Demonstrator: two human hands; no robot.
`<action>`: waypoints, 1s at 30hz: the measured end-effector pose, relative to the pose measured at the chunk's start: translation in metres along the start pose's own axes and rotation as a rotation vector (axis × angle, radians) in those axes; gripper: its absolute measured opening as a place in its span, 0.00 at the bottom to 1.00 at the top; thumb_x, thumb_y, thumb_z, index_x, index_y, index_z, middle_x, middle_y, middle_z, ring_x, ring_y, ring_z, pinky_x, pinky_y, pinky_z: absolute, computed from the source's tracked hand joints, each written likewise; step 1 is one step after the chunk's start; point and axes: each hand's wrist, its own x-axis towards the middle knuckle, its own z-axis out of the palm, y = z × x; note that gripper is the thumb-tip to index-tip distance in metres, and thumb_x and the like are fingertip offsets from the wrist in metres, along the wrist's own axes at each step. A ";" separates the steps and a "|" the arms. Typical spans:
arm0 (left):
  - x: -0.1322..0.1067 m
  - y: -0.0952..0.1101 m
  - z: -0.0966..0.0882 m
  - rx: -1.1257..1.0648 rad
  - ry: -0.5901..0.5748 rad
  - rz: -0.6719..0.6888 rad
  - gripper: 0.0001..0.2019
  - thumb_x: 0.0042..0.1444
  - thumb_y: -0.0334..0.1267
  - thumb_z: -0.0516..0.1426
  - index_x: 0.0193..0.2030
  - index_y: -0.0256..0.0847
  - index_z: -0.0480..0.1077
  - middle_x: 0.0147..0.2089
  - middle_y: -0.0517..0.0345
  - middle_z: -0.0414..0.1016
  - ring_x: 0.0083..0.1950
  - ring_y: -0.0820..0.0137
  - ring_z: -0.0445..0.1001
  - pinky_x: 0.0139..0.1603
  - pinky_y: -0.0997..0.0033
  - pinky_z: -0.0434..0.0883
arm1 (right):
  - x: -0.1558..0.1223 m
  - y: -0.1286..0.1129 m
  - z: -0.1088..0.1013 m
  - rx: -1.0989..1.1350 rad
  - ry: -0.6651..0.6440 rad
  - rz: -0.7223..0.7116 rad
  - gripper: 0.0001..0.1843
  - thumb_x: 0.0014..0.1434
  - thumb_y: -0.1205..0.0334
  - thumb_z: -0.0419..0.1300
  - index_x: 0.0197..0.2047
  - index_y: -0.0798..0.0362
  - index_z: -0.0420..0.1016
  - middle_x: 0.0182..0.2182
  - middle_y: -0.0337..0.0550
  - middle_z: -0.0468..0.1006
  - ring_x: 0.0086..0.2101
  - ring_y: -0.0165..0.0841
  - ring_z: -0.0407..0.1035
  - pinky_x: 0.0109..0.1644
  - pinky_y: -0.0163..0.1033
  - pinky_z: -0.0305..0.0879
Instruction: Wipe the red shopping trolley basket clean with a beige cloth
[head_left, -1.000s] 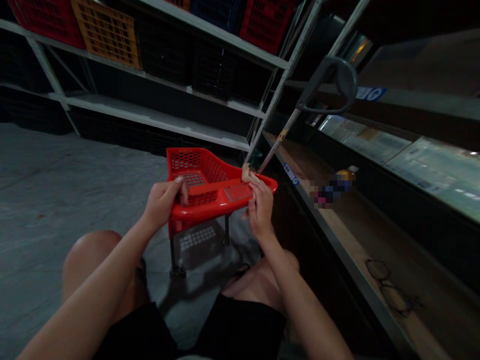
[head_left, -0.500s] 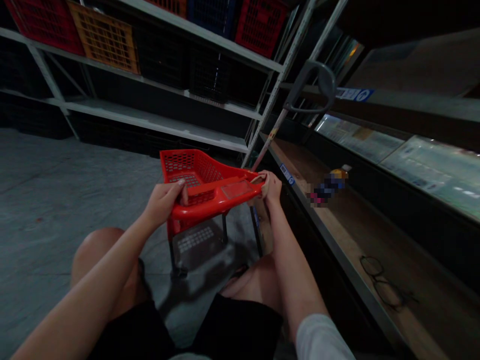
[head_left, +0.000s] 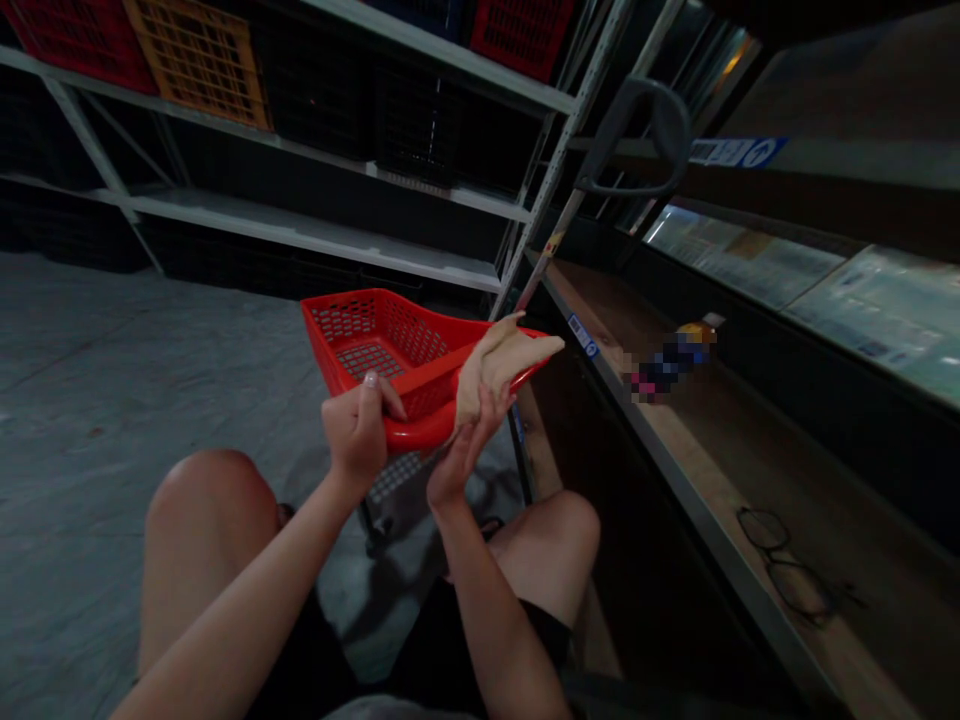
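A red plastic basket cart [head_left: 375, 340] stands in front of my knees, its grey handle [head_left: 645, 130] rising at the upper right. My left hand [head_left: 360, 430] grips the near rim of the basket, thumb on top. My right hand [head_left: 461, 450] is closed on a beige cloth [head_left: 499, 360] and presses it against the basket's near right rim. The cloth hides part of that rim.
A wooden shelf [head_left: 675, 470] runs along my right, with a bottle [head_left: 675, 355] and a pair of glasses [head_left: 780, 560] on it. Metal racks with red and orange crates [head_left: 195, 50] stand behind the cart. Grey concrete floor [head_left: 112, 350] lies to the left.
My right hand has come back from the rim's far right corner toward the middle, the cloth now spread over the rim. My left hand has slid rightward along the rim.
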 end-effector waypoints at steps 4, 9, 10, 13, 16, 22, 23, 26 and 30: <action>-0.008 0.002 0.007 0.038 -0.120 0.003 0.29 0.69 0.46 0.42 0.18 0.44 0.67 0.20 0.59 0.72 0.24 0.72 0.70 0.36 0.70 0.71 | 0.027 0.022 -0.022 0.091 -0.023 -0.205 0.26 0.73 0.55 0.37 0.65 0.44 0.67 0.69 0.49 0.61 0.74 0.49 0.43 0.75 0.73 0.41; 0.007 0.007 0.007 0.021 -0.315 -0.052 0.26 0.70 0.48 0.43 0.29 0.41 0.74 0.27 0.58 0.78 0.27 0.71 0.74 0.35 0.70 0.72 | 0.090 0.055 -0.042 0.103 -0.153 -0.157 0.26 0.73 0.54 0.39 0.57 0.48 0.75 0.59 0.50 0.73 0.71 0.44 0.52 0.75 0.66 0.47; 0.012 0.008 0.009 0.020 -0.322 -0.059 0.23 0.69 0.48 0.44 0.35 0.41 0.75 0.32 0.57 0.80 0.31 0.69 0.77 0.39 0.69 0.73 | 0.091 0.051 -0.046 0.083 -0.195 -0.166 0.26 0.73 0.54 0.39 0.57 0.48 0.75 0.59 0.49 0.74 0.71 0.43 0.53 0.75 0.66 0.47; 0.031 0.011 0.018 0.022 -0.350 0.046 0.19 0.66 0.48 0.51 0.55 0.39 0.72 0.56 0.49 0.79 0.54 0.63 0.78 0.59 0.63 0.72 | 0.069 0.022 -0.056 0.058 -0.339 -0.248 0.26 0.73 0.54 0.39 0.60 0.46 0.74 0.60 0.47 0.75 0.69 0.43 0.56 0.75 0.65 0.46; 0.049 0.010 0.031 0.048 -0.541 0.149 0.25 0.64 0.51 0.54 0.61 0.38 0.68 0.67 0.45 0.71 0.69 0.59 0.68 0.69 0.59 0.63 | 0.040 -0.003 -0.063 0.112 -0.444 -0.283 0.25 0.73 0.54 0.39 0.64 0.44 0.69 0.61 0.47 0.74 0.68 0.44 0.60 0.74 0.63 0.52; 0.055 0.015 0.029 0.202 -1.006 0.120 0.15 0.63 0.50 0.55 0.41 0.42 0.76 0.41 0.53 0.83 0.42 0.61 0.81 0.43 0.69 0.73 | 0.068 0.018 -0.056 0.130 -0.210 -0.163 0.26 0.73 0.57 0.35 0.65 0.47 0.64 0.63 0.52 0.71 0.64 0.40 0.64 0.67 0.55 0.64; 0.049 0.019 0.023 0.245 -1.014 0.155 0.15 0.65 0.49 0.54 0.40 0.42 0.76 0.38 0.54 0.83 0.39 0.62 0.80 0.40 0.69 0.72 | 0.079 0.025 -0.055 0.082 -0.246 -0.182 0.25 0.74 0.56 0.37 0.62 0.47 0.68 0.62 0.50 0.73 0.64 0.40 0.64 0.68 0.55 0.62; 0.014 0.032 0.000 0.410 -0.882 0.331 0.14 0.67 0.44 0.53 0.49 0.43 0.76 0.44 0.52 0.83 0.43 0.62 0.81 0.46 0.67 0.72 | 0.107 0.039 -0.057 -0.027 -0.419 -0.257 0.22 0.73 0.54 0.43 0.55 0.44 0.77 0.55 0.44 0.80 0.62 0.40 0.64 0.69 0.56 0.58; -0.022 0.030 -0.028 0.563 -0.618 0.505 0.20 0.66 0.40 0.54 0.64 0.45 0.68 0.62 0.48 0.76 0.60 0.57 0.75 0.60 0.58 0.69 | 0.119 0.049 -0.061 -0.054 -0.534 -0.306 0.20 0.72 0.56 0.46 0.55 0.43 0.77 0.56 0.41 0.80 0.61 0.40 0.65 0.69 0.54 0.58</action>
